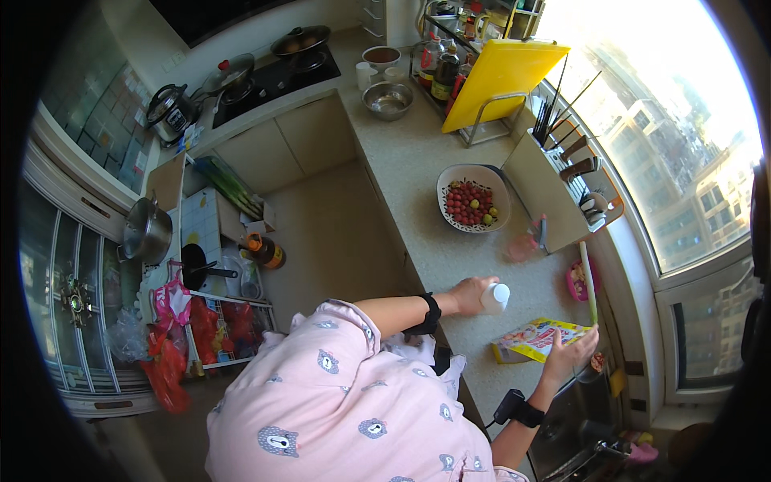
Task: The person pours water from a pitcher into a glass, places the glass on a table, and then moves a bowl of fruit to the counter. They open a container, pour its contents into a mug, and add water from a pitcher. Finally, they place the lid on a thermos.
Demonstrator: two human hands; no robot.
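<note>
My left hand (468, 295) grips a white bottle (496, 296) with a white cap, above the counter (415, 241). My right hand (572, 352) is at the right end of a yellow printed packet (536, 341). Its thumb lies over the packet and the fingers are at the far corner; its underside is hidden. Just beyond those fingers, a pale green stalk (587, 277) leans across a pink bowl (578, 278) that holds pale pieces. Farther along stands a white patterned basin (449, 211) with red fruit (467, 202) and several greenish ones.
A pink transparent object (521, 247) sits near the knife and chopstick holder (551, 193). A yellow cutting board (503, 84) stands in a rack beside sauce bottles (446, 72). A steel bowl (388, 100) is farther back. The sink (560, 428) lies beside my right forearm.
</note>
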